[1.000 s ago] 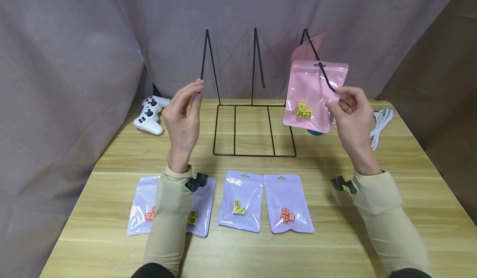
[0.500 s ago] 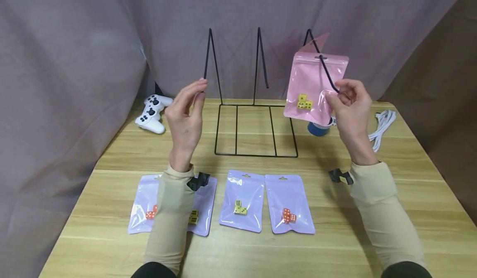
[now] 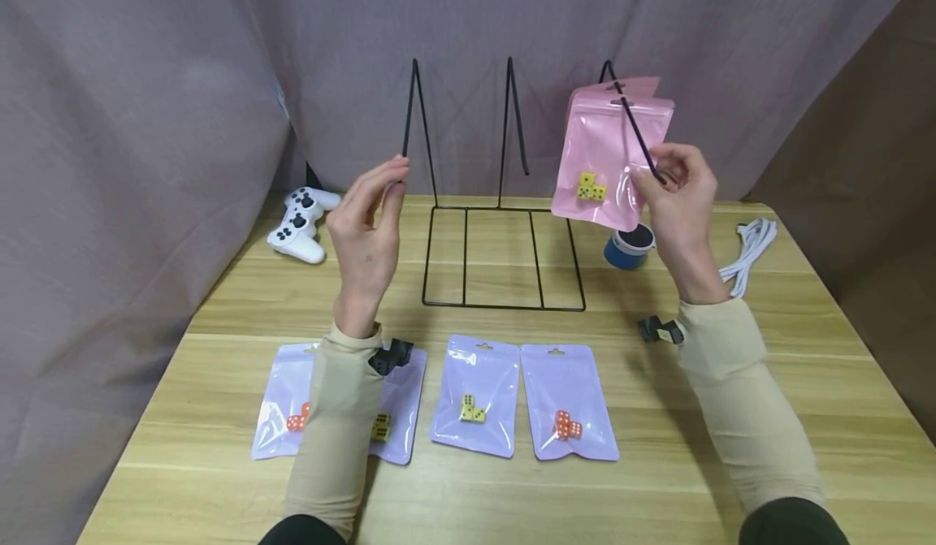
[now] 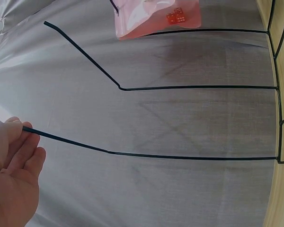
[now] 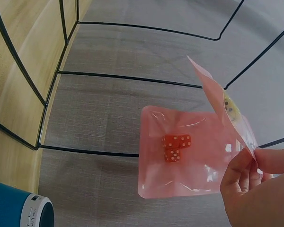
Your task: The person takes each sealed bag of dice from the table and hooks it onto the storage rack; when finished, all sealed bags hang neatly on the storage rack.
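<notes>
Here we pinch the front pink bag (image 3: 595, 147) in our right fingers (image 5: 274, 160), hung on the right prong (image 3: 639, 135) beside them, left fingers (image 4: 35, 161) gripping the left prong (image 4: 75, 143); one forward tug could unhook the bag!

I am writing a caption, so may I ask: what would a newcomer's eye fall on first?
Probably the pink bag with yellow dice, in the right hand's grip at the right side of the black rack. Another pink bag, with red dice, shows behind it. Next come the purple bags, in a row on the table before the rack.
</notes>
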